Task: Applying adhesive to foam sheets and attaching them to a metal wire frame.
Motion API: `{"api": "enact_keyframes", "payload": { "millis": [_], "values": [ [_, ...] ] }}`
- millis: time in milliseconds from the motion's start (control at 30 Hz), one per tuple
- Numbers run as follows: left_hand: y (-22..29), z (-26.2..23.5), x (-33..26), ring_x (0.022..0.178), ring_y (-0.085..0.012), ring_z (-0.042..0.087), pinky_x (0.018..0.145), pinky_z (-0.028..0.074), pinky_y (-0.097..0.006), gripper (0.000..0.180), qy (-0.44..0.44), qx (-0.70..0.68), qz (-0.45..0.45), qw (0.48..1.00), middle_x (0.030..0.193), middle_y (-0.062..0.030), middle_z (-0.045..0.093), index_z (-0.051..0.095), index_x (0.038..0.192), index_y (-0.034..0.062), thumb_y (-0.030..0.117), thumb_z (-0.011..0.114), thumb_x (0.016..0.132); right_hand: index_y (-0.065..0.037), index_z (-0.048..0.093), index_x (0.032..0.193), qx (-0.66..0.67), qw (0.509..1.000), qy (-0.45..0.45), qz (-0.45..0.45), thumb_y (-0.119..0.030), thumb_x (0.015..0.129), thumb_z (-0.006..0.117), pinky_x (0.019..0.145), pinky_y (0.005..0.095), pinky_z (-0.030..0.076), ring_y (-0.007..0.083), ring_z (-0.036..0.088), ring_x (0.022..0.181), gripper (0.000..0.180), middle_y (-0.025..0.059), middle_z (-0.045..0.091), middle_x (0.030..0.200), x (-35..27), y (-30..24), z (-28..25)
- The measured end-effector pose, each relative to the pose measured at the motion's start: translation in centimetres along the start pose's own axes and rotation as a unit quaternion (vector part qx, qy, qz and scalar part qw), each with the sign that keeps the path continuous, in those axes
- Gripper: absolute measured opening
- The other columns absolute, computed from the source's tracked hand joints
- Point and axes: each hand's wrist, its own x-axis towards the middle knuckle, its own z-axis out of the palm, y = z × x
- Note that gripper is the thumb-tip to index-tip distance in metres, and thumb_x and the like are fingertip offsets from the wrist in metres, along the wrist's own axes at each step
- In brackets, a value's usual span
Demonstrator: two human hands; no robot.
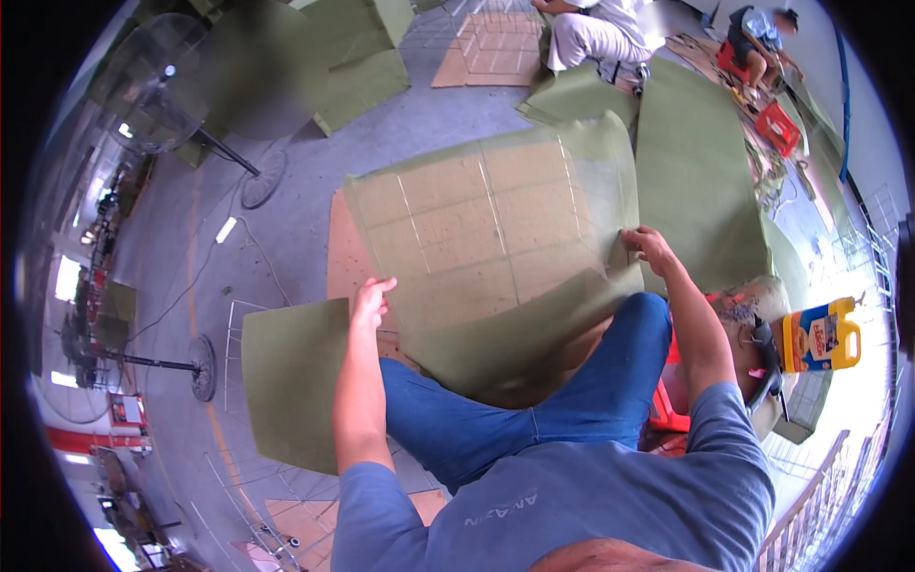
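Note:
Across my lap and in front of me lies a translucent green mesh sheet. A wire grid frame shows through it, with a brown board underneath. My right hand is closed on the sheet's right edge, thumb and fingers pinching it. At the left edge is my left hand, its fingers apart and their tips at or just over the border. The sheet's near part sags between my knees, and its far right corner is raised and creased.
Green panels lie to the left and right. Two standing fans have round bases on the left floor, with a cable. A yellow jug stands at right. Two people sit at the back.

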Motion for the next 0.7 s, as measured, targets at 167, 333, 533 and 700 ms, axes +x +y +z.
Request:
{"api": "enact_keyframes", "payload": {
  "millis": [167,333,533,700],
  "values": [
    [-4.4,1.1,-1.1,0.142,-0.0292,0.039,0.115,0.034,-0.047,0.113,-0.062,-0.048,0.049,0.996,0.157,-0.0204,0.036,0.016,0.160,-0.0038,0.020,0.087,0.076,-0.006,0.069,0.116,0.077,0.992,-0.100,-0.015,-0.027,0.091,0.072,0.087,0.0364,0.047,0.0176,0.063,0.102,0.033,0.0072,0.069,0.105,-0.1,2.8,1.0],
    [-1.5,0.5,-0.5,0.152,-0.0309,0.025,0.123,0.022,-0.044,0.116,-0.071,-0.095,0.068,0.991,0.162,-0.0245,0.028,0.010,0.160,-0.0051,0.016,0.087,0.076,-0.006,0.070,0.110,0.087,0.994,-0.058,-0.040,-0.030,0.094,0.069,0.075,0.0337,0.050,0.0174,0.062,0.084,0.029,0.0052,0.067,0.097,1.0,0.4,1.4],
    [-2.9,-0.5,-0.2,0.155,-0.0316,0.019,0.126,0.018,-0.042,0.111,-0.016,-0.100,0.066,0.993,0.164,-0.0262,0.025,0.011,0.160,-0.0043,0.015,0.085,0.080,-0.002,0.068,0.127,0.080,0.996,-0.039,-0.030,-0.050,0.097,0.065,0.097,0.0328,0.046,0.0196,0.065,0.104,0.057,0.0102,0.070,0.121,-1.6,-1.0,1.2],
    [-3.4,-3.3,1.5,0.155,-0.0314,0.019,0.125,0.012,-0.044,0.115,-0.010,-0.173,0.106,0.979,0.164,-0.0238,0.028,0.017,0.158,-0.0082,0.022,0.089,0.074,0.001,0.065,0.128,0.161,0.982,-0.078,-0.056,-0.047,0.096,0.067,0.100,0.0365,0.048,0.0233,0.066,0.104,0.057,0.0117,0.070,0.120,-1.5,-3.1,1.9]
  ]
}}
